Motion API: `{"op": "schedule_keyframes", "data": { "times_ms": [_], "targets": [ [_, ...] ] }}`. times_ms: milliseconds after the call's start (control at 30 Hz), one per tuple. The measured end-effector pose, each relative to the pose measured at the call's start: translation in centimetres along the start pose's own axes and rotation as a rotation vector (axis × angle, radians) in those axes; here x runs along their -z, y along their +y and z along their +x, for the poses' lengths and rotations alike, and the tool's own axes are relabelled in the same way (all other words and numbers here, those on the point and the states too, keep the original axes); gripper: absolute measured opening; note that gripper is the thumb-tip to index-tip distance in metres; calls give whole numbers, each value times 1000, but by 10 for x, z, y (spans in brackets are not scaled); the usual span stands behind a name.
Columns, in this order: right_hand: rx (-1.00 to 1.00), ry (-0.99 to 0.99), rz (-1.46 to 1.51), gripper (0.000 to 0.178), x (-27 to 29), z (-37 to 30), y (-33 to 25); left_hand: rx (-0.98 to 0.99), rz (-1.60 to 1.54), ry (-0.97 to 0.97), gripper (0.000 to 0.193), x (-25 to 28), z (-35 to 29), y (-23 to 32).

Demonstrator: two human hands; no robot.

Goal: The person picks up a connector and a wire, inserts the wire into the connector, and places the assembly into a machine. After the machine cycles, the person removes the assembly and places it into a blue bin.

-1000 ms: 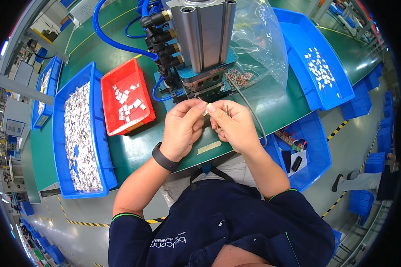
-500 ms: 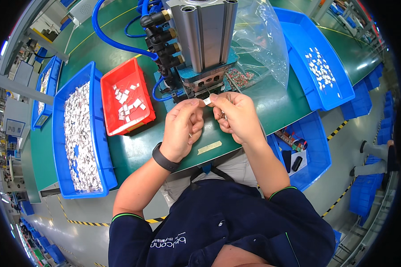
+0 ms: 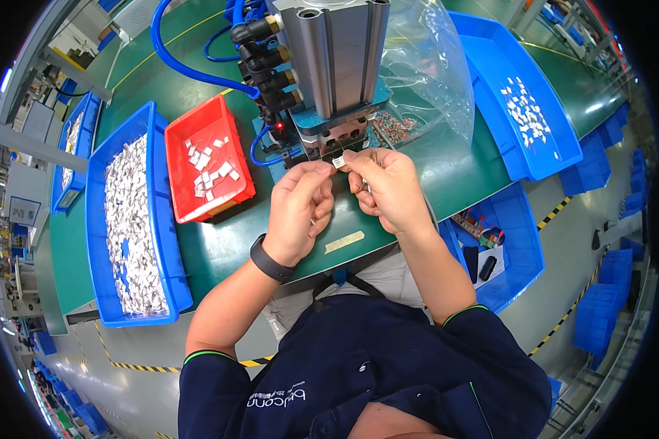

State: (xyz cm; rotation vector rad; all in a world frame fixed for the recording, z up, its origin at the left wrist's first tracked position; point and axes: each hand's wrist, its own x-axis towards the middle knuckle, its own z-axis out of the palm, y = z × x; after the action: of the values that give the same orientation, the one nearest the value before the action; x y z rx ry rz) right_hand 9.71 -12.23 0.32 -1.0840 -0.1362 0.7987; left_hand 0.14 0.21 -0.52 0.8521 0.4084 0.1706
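Pinched between the thumb and forefinger of my right hand (image 3: 389, 189) is a small white block (image 3: 338, 162), held at the front of the press (image 3: 337, 135). A thin lead or wire seems to show near that hand's curled fingers. My left hand (image 3: 300, 208) is closed beside the block's left end, thumb against forefinger; what its fingertips hold, if anything, is too small to make out. The press's metal tooling sits just beyond my fingertips, beneath a large silver cylinder (image 3: 337, 58). The block's far end is partly hidden at the tooling.
Left of my hands, a red bin (image 3: 234, 201) holds several white blocks; a blue bin (image 3: 95, 241) beside it is heaped with them. A blue tray (image 3: 483, 66) with white parts lies right. Blue hoses (image 3: 190, 69), a clear plastic bag (image 3: 436, 80) and small reddish parts (image 3: 395, 128) surround the press.
The press's upper tooling has come down toward the block, and a red light has lit on its left side. My hands have barely moved. A person at the far right has mostly left view.
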Motion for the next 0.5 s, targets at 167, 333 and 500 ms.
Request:
{"op": "schedule_keyframes", "data": {
  "times_ms": [167, 333, 500],
  "targets": [
    [37, 15, -24, 20, 0, -1, 3, -15, -9, 18, 16, -2, 0, -2],
    [117, -37, -60, 16, 4, -7, 10, -29, 43, 12, 15, -1, 1, -3],
    [133, -39, -57, 15, 4, -6, 13, -23, 58, 23, 14, -1, 1, -4]
  ]
}}
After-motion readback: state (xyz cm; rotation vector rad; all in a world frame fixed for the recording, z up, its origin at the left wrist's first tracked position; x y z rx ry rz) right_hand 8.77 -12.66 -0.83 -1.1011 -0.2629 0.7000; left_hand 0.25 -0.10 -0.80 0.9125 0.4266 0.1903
